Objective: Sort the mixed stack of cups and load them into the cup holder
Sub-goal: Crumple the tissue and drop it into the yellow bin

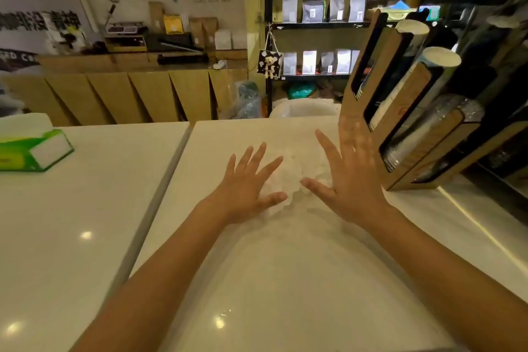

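My left hand (pixel 245 184) and my right hand (pixel 350 173) hover side by side over the white counter (pixel 285 266), fingers spread, palms down, holding nothing. Between them lies a crumpled white tissue (pixel 285 177); the left thumb touches its near edge. To the right stands a slanted wooden cup holder (pixel 400 111) with several slots. White paper cup stacks (pixel 441 58) fill its upper slots and clear plastic cups (pixel 428 134) sit in a lower one. No loose stack of cups shows on the counter.
A green tissue box (pixel 31 148) sits at the left on a second counter top. A seam (pixel 168 180) splits the two tops. Behind are wooden cabinets, a black shelf (pixel 314 26) with bags, and a white-lined bin (pixel 305 108).
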